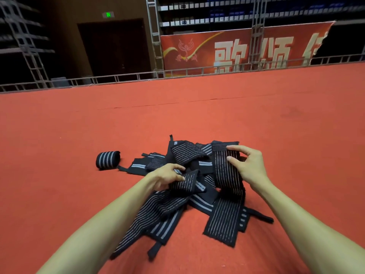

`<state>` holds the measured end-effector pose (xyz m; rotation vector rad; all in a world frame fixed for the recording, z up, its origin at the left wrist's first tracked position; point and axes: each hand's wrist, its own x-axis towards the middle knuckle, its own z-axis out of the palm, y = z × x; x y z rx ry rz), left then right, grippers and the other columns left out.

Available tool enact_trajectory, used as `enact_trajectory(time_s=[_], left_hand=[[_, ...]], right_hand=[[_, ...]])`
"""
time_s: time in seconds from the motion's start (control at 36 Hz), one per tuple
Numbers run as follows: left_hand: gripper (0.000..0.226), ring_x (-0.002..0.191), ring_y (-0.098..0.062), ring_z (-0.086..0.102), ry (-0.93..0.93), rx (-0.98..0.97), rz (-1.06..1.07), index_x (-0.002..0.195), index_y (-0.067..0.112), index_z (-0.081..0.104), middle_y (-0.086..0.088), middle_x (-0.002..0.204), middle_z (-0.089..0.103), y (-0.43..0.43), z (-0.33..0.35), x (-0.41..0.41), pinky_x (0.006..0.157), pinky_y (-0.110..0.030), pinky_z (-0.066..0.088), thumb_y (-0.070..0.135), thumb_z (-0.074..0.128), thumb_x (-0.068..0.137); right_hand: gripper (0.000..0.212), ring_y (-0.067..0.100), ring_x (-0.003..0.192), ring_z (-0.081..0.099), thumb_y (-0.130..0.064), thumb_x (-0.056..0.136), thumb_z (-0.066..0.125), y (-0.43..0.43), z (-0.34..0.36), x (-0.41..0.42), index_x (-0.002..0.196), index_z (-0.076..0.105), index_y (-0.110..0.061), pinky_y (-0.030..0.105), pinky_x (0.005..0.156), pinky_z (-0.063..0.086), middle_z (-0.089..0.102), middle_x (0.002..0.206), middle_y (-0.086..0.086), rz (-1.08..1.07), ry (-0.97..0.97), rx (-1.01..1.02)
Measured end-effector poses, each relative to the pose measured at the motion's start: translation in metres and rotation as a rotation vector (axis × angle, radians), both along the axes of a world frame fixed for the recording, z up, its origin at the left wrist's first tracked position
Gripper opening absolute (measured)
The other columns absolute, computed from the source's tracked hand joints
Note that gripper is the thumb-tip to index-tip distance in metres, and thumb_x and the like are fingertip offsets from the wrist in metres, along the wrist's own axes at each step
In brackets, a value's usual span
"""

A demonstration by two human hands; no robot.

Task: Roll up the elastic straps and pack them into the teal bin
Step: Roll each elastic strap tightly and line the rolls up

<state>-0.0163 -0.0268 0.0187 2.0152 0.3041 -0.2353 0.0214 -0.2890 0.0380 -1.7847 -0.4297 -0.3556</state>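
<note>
Pinching limp ribbed straps (227, 214): left hand (169, 175), right hand (249, 165); rolled strap (107, 160) apart

**Straps heaped loose, one rolled**

I'm looking at a heap of straps (171, 206) lying unrolled and tangled on the red floor (276, 125). They are black elastic with thin pale lines, and some have broader grey bands and narrow black tabs at the ends. One long strap (227, 175) is arching up out of the heap, its top end pinched in my right grip (249, 167). My left grip (167, 176) is holding a folded strap (187, 182). A rolled strap (108, 159) is lying on its side just left of the heap.
</note>
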Motion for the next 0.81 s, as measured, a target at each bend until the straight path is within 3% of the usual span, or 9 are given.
enact_trajectory(time_s=[0.08, 0.17, 0.22, 0.31, 0.42, 0.5, 0.64, 0.72, 0.81], left_hand=[[0.048, 0.090, -0.013, 0.060, -0.009, 0.025, -0.022, 0.137, 0.009, 0.050, -0.015, 0.133, 0.052, -0.002, 0.002, -0.004, 0.069, -0.024, 0.055, -0.004, 0.061, 0.092], [0.052, 0.123, -0.024, 0.053, -0.017, 0.041, -0.047, 0.140, 0.010, 0.049, -0.018, 0.148, 0.040, -0.001, 0.005, -0.007, 0.093, -0.037, 0.051, -0.006, 0.060, 0.092], [0.055, 0.116, -0.022, 0.056, -0.021, 0.039, -0.068, 0.139, 0.009, 0.050, -0.016, 0.145, 0.045, 0.001, 0.005, -0.010, 0.095, -0.039, 0.051, -0.011, 0.058, 0.089], [0.060, 0.114, -0.020, 0.058, -0.011, 0.061, -0.166, 0.134, 0.009, 0.053, -0.012, 0.134, 0.057, 0.006, 0.002, -0.020, 0.083, -0.025, 0.053, -0.022, 0.055, 0.083], [0.050, 0.099, -0.017, 0.056, 0.018, 0.187, -0.231, 0.122, 0.020, 0.058, -0.005, 0.112, 0.058, 0.008, -0.003, -0.036, 0.084, -0.028, 0.048, -0.014, 0.057, 0.086], [0.049, 0.094, -0.016, 0.051, 0.078, 0.441, -0.309, 0.130, 0.024, 0.054, -0.003, 0.112, 0.052, 0.010, 0.003, -0.046, 0.072, -0.023, 0.043, 0.000, 0.061, 0.089], [0.036, 0.068, -0.011, 0.042, 0.041, 0.465, -0.304, 0.115, 0.019, 0.061, -0.004, 0.098, 0.049, 0.015, 0.022, -0.058, 0.045, -0.015, 0.036, -0.006, 0.053, 0.089], [0.033, 0.070, -0.011, 0.041, -0.050, 0.415, -0.256, 0.090, 0.021, 0.063, 0.001, 0.084, 0.048, 0.021, 0.032, -0.061, 0.056, -0.021, 0.036, -0.009, 0.051, 0.086], [0.029, 0.078, -0.014, 0.049, -0.156, 0.383, -0.186, 0.087, 0.021, 0.069, -0.007, 0.089, 0.059, 0.028, 0.042, -0.063, 0.065, -0.025, 0.043, -0.004, 0.056, 0.087]], right_hand=[[0.034, 0.015, 0.113, 0.064, -0.001, 0.081, 0.076, -0.001, 0.006, -0.002, 0.095, 0.072, -0.032, 0.046, 0.105, 0.047, 0.073, 0.106, -0.005, 0.011, -0.011, -0.008], [0.033, 0.016, 0.112, 0.065, -0.002, 0.081, 0.077, -0.004, 0.010, -0.002, 0.097, 0.073, -0.031, 0.047, 0.104, 0.047, 0.073, 0.106, -0.005, 0.008, -0.019, -0.014], [0.033, 0.016, 0.112, 0.065, -0.004, 0.081, 0.077, -0.006, 0.011, -0.002, 0.097, 0.073, -0.032, 0.047, 0.103, 0.048, 0.073, 0.106, -0.006, 0.003, -0.021, -0.019], [0.032, 0.016, 0.111, 0.065, -0.003, 0.081, 0.077, -0.007, 0.011, -0.002, 0.098, 0.074, -0.030, 0.047, 0.103, 0.049, 0.073, 0.106, -0.006, -0.004, -0.025, -0.026], [0.033, 0.017, 0.112, 0.065, -0.004, 0.081, 0.077, -0.001, 0.012, -0.005, 0.097, 0.073, -0.032, 0.047, 0.102, 0.049, 0.072, 0.105, -0.007, -0.001, -0.013, -0.016], [0.032, 0.016, 0.112, 0.064, -0.004, 0.081, 0.077, 0.007, 0.014, -0.008, 0.097, 0.073, -0.032, 0.045, 0.103, 0.048, 0.072, 0.104, -0.008, 0.017, -0.012, -0.028], [0.030, 0.014, 0.103, 0.066, -0.002, 0.082, 0.076, 0.014, 0.023, -0.016, 0.097, 0.073, -0.028, 0.037, 0.099, 0.050, 0.070, 0.099, -0.011, 0.049, -0.034, -0.045], [0.033, 0.019, 0.101, 0.068, -0.003, 0.081, 0.076, 0.016, 0.026, -0.015, 0.095, 0.074, -0.033, 0.047, 0.095, 0.053, 0.073, 0.101, -0.009, 0.042, -0.036, -0.021], [0.032, 0.019, 0.105, 0.068, -0.003, 0.081, 0.076, 0.018, 0.034, -0.017, 0.098, 0.075, -0.031, 0.048, 0.098, 0.052, 0.074, 0.104, -0.006, 0.045, -0.051, -0.007]])
